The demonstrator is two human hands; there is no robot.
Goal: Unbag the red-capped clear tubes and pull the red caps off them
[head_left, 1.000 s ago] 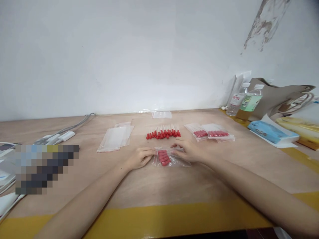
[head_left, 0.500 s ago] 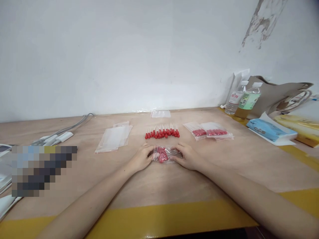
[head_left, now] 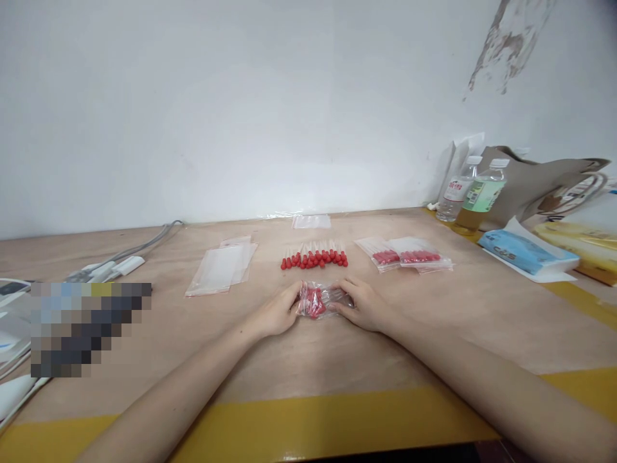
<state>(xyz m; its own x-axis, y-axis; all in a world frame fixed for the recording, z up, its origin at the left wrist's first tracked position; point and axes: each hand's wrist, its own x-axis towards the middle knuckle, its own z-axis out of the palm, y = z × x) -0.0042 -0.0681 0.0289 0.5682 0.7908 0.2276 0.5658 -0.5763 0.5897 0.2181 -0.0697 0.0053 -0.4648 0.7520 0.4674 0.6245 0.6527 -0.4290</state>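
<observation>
Between my hands is a clear zip bag (head_left: 315, 302) lying sideways, with several red-bulbed droppers inside, their bulbs toward the left. My left hand (head_left: 279, 312) is closed on the bag's left edge, by the zip strip. On the other end, my right hand (head_left: 361, 303) grips the bag around the droppers' clear stems. Just beyond my hands, a row of loose red-bulbed droppers (head_left: 315, 258) lies on the table, bulbs toward me. To the right, filled zip bags (head_left: 419, 254) overlap one another, and flat unfilled zip bags (head_left: 219, 269) lie to the left.
Another flat bag (head_left: 312, 222) lies by the wall. At the right stand two bottles (head_left: 482, 196), a blue tissue pack (head_left: 525, 251) and a grey-brown bag (head_left: 520, 183). Grey cables with white plugs (head_left: 120, 265) lie at the left, near a pixelated patch. Yellow tape (head_left: 318, 421) runs along the front edge.
My left hand has shifted from the bag's bulb area to its left edge, and the zip strip now shows there. My right hand keeps its grip.
</observation>
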